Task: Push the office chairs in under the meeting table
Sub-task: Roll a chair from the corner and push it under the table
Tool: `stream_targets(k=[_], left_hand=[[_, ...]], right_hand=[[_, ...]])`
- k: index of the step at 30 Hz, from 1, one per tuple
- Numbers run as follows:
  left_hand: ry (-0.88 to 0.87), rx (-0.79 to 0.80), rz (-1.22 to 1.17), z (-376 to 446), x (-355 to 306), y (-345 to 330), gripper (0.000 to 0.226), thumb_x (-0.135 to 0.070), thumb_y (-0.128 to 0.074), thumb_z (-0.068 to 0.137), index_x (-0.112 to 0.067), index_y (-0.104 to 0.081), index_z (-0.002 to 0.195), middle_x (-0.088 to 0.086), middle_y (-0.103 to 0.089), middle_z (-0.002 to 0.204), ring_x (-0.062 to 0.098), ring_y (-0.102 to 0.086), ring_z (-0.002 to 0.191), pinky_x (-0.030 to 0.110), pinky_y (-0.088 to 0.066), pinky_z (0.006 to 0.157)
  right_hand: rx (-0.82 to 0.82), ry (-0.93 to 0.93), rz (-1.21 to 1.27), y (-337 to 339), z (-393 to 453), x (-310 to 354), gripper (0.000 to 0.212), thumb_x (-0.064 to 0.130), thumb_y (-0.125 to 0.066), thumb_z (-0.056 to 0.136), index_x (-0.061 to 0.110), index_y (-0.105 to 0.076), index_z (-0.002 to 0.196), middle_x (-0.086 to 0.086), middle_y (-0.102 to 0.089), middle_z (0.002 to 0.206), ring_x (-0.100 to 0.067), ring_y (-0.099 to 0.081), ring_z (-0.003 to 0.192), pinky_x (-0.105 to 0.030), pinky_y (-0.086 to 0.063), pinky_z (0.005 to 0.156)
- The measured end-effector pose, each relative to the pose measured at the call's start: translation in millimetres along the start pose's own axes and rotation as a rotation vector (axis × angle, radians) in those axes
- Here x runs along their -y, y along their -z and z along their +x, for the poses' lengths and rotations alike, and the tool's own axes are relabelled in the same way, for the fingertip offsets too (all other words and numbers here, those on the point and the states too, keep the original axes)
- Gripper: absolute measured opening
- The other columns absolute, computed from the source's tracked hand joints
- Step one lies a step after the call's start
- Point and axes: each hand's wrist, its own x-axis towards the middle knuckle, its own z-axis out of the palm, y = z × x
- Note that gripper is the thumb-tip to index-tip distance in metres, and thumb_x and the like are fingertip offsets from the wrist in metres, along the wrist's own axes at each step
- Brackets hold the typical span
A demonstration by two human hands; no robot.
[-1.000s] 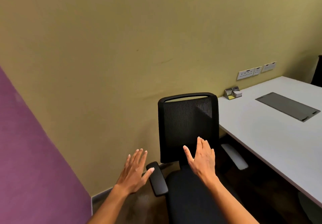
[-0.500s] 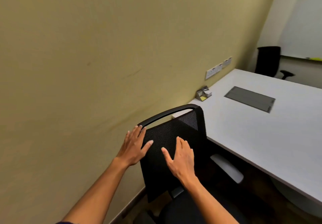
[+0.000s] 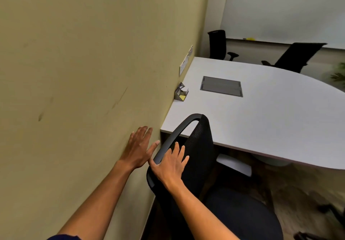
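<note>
A black mesh-backed office chair (image 3: pixel 200 152) stands beside the near edge of the white meeting table (image 3: pixel 261 120), its backrest close to the olive wall. My right hand (image 3: pixel 170 164) lies on the top frame of the backrest, fingers straight and thumb under the rim. My left hand (image 3: pixel 140 146) is spread open between the wall and the backrest, thumb tip near the frame. The chair's seat shows at the bottom right, with a grey armrest (image 3: pixel 234 164) under the table edge.
Two more black chairs (image 3: pixel 217 44) (image 3: pixel 296 56) stand at the table's far side, below a whiteboard. A grey cable hatch (image 3: pixel 221 86) and a small metal holder (image 3: pixel 181 95) are on the table. The olive wall (image 3: pixel 84 72) with sockets runs close on the left.
The view has swung right and closer to the chair. My right hand moved from the mesh up onto the backrest's top frame. My left hand came off the frame, toward the wall.
</note>
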Motion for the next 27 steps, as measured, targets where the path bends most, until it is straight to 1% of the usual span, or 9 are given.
stream_targets(k=[2, 4, 9, 14, 19, 21, 23, 25, 27], left_hand=[[-0.048, 0.024, -0.029, 22, 25, 2, 0.067, -0.050, -0.037, 0.103, -0.016, -0.017, 0.158, 0.006, -0.013, 0.167, 0.019, -0.004, 0.155, 0.042, -0.001, 0.125], [-0.073, 0.038, -0.039, 29, 29, 2, 0.067, -0.050, -0.037, 0.103, -0.016, -0.018, 0.158, 0.007, -0.013, 0.167, 0.020, -0.005, 0.154, 0.043, -0.002, 0.125], [-0.103, 0.055, -0.064, 30, 58, -6, 0.065, -0.049, -0.039, 0.103, -0.016, -0.023, 0.157, 0.007, -0.016, 0.166, 0.021, -0.007, 0.154, 0.043, -0.003, 0.125], [-0.214, 0.040, -0.092, 29, 49, -13, 0.064, -0.046, -0.041, 0.103, -0.012, -0.027, 0.156, 0.011, -0.020, 0.165, 0.024, -0.011, 0.154, 0.046, -0.006, 0.124], [-0.340, 0.032, -0.056, -5, 45, -12, 0.096, -0.077, -0.010, 0.090, -0.009, -0.033, 0.153, 0.012, -0.025, 0.163, 0.027, -0.017, 0.153, 0.051, -0.015, 0.124], [-0.366, 0.030, -0.055, -17, 45, -12, 0.099, -0.079, -0.002, 0.089, -0.010, -0.030, 0.154, 0.010, -0.023, 0.164, 0.024, -0.014, 0.154, 0.050, -0.015, 0.125], [-0.407, 0.038, -0.058, -39, 21, -14, 0.096, -0.078, -0.003, 0.089, -0.013, -0.030, 0.155, 0.006, -0.021, 0.165, 0.020, -0.010, 0.154, 0.048, -0.013, 0.125], [-0.436, 0.049, -0.050, -63, 10, -12, 0.092, -0.076, -0.006, 0.092, -0.014, -0.031, 0.154, 0.003, -0.021, 0.165, 0.018, -0.008, 0.154, 0.045, -0.010, 0.126], [-0.469, 0.057, -0.049, -89, 0, -11, 0.084, -0.071, -0.013, 0.095, -0.014, -0.034, 0.153, 0.002, -0.023, 0.164, 0.017, -0.010, 0.154, 0.039, -0.006, 0.126]], right_hand=[[-0.033, -0.069, 0.013, -11, 10, 21, 0.081, 0.074, -0.053, 0.080, 0.007, -0.052, 0.127, -0.012, -0.002, 0.166, -0.034, 0.013, 0.152, -0.063, -0.001, 0.120], [-0.033, -0.101, 0.014, -14, 14, 24, 0.071, 0.063, -0.061, 0.079, 0.008, -0.052, 0.123, -0.012, 0.001, 0.166, -0.034, 0.015, 0.151, -0.062, -0.001, 0.120], [0.025, -0.095, 0.040, -30, 1, 45, 0.064, 0.048, -0.066, 0.078, 0.006, -0.050, 0.123, -0.010, 0.004, 0.166, -0.034, 0.019, 0.150, -0.059, 0.001, 0.122], [0.081, -0.054, 0.077, -27, -40, 42, 0.065, 0.037, -0.065, 0.074, 0.004, -0.048, 0.127, -0.005, 0.006, 0.166, -0.031, 0.025, 0.149, -0.057, 0.006, 0.122], [0.239, 0.097, -0.017, -16, -110, 31, 0.077, 0.036, -0.066, 0.077, 0.004, -0.035, 0.140, 0.000, 0.017, 0.165, -0.025, 0.030, 0.147, -0.054, 0.010, 0.122], [0.182, 0.177, -0.112, -10, -136, 22, 0.067, 0.043, -0.066, 0.083, 0.015, -0.045, 0.141, 0.002, 0.005, 0.167, -0.019, 0.014, 0.152, -0.047, 0.001, 0.124], [-0.036, 0.238, -0.312, 10, -169, -7, 0.041, 0.065, -0.068, 0.076, 0.040, -0.070, 0.109, 0.008, -0.037, 0.158, -0.008, -0.031, 0.146, -0.037, -0.025, 0.119], [-0.045, 0.293, -0.353, 15, -199, -25, 0.023, 0.063, -0.061, 0.080, 0.045, -0.072, 0.090, 0.014, -0.051, 0.147, -0.006, -0.049, 0.134, -0.033, -0.037, 0.112], [-0.070, 0.260, -0.368, 21, -224, -43, 0.016, 0.061, -0.059, 0.074, 0.051, -0.071, 0.078, 0.021, -0.064, 0.128, 0.002, -0.062, 0.115, -0.022, -0.054, 0.089]])
